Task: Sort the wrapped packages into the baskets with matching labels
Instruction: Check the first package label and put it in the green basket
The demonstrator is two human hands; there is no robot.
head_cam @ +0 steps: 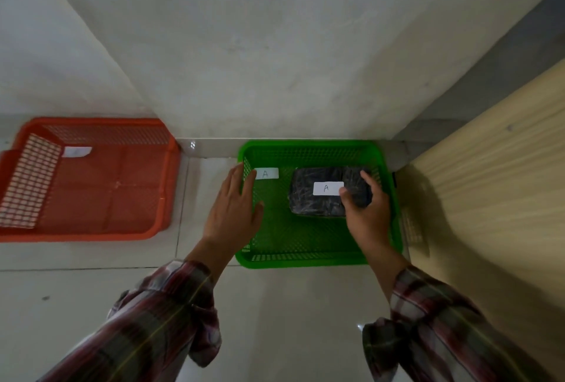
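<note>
Two baskets sat on the tiled floor [275, 320] against the foot of the wall [275, 45]. The green basket [305, 261] stood beside the wooden panel [489, 183] at the floor's right edge; the orange basket [91, 235] lay well apart from it to the left, its left side cut off by the frame.

Inside the green basket, toward its far right corner, lay a dark wrapped package [308, 201] carrying a white label [327, 188] marked "A". What the wrap held could not be made out. A second white label [266, 173], also marked "A", sat on the basket's far left inner wall. The orange basket held only a white slip [76, 152] at its far left inner corner; its writing was too blurred to read.

The right hand [368, 210] was in a grip on the package's near right corner, thumb pressed on top beside the label and fingers curled over the right end. The hand hid that corner, so whether the package rested on the basket floor or was lifted a little could not be told.

The left hand [234, 207] was spread flat and open over the green basket's left rim, holding nothing; whether it touched the rim could not be told. Plaid sleeves [159, 320] covered both forearms and ran out of the frame at the bottom.
</note>
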